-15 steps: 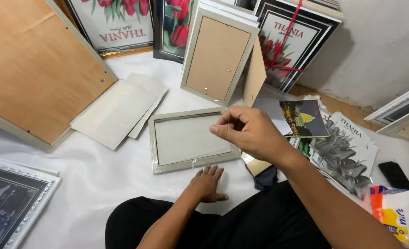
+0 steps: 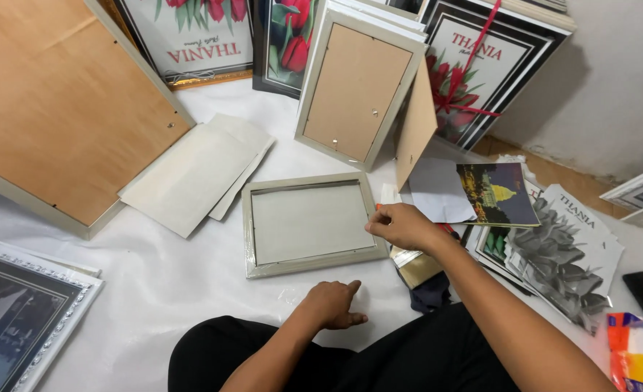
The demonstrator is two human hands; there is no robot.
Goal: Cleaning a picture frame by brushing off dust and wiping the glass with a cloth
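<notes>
White sheeting covers the floor, and flat on it lies the pale silver-grey rectangular picture frame (image 2: 308,225), face down. It looks light, rigid, probably glazed; best gripped by its rails. Right hand (image 2: 403,226) pinches its right edge; left hand (image 2: 334,303) rests loosely curled, empty. Stacked frames crowd behind.

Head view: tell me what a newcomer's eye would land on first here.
The pale picture frame lying face down in the middle of the white sheet draws the eye first, with the right hand pinching at its right edge and the left hand resting on the sheet just below it. Next come the red tulip prints leaning along the top and the big brown backing board at upper left.
</notes>
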